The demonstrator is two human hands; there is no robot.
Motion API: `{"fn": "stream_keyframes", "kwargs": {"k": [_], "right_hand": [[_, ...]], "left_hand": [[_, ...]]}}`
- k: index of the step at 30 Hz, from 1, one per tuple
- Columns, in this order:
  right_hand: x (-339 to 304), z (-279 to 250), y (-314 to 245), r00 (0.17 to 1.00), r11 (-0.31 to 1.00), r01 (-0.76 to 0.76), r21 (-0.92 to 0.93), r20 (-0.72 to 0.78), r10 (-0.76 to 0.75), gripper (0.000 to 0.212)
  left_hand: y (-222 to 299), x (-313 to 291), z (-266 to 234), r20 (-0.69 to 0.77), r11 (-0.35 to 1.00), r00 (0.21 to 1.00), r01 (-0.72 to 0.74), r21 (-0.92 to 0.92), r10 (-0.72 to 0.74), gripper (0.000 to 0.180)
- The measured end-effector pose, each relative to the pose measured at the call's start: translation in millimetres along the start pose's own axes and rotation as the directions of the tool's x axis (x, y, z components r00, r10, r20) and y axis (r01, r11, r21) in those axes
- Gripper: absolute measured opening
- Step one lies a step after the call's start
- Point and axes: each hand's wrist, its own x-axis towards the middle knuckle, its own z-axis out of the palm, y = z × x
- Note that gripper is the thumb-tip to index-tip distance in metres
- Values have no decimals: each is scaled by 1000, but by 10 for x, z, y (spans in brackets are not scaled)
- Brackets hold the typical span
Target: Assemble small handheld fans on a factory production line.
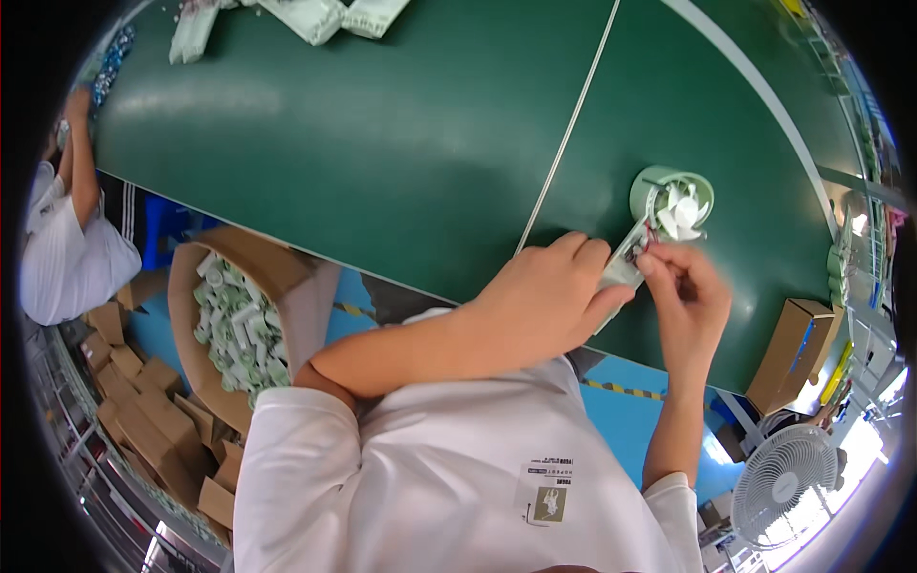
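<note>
On the green table lies a pale green handheld fan [638,196], its casing uncovered so that the white blades [682,212] and some red wire [650,236] show. My left hand [564,286] is wrapped over the fan's handle and holds it against the tabletop. The fingertips of my right hand [690,291] are pinched together at the handle's upper part, just below the blades. Whatever sits between those fingertips is too small to make out.
A large carton [291,272] full of pale green and white parts stands left of me. Wrapped pale packets [310,17] lie at the table's far side. Another person's arm [82,158] reaches in at far left. A cardboard box [791,353] and a floor fan [785,485] are at right.
</note>
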Motion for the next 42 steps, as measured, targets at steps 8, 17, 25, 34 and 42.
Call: {"fn": "stream_keyframes", "kwargs": {"k": [8, 17, 25, 34, 42], "right_hand": [[-245, -44, -92, 970, 870, -237, 433, 47, 240, 19], [-195, -23, 1, 906, 603, -420, 678, 278, 319, 20], [-158, -50, 51, 905, 521, -418, 744, 290, 312, 14], [-172, -56, 109, 920, 636, -391, 665, 261, 293, 16], [-150, -33, 181, 928, 569, -370, 735, 258, 271, 19]], "left_hand": [[37, 239, -55, -440, 933, 853, -350, -81, 281, 32], [63, 151, 71, -326, 927, 922, -292, -235, 208, 18], [19, 182, 141, -437, 927, 841, -374, -41, 320, 21], [-32, 162, 189, -435, 915, 811, -396, 84, 391, 21], [-24, 137, 177, -380, 934, 859, -356, 38, 343, 18]]}}
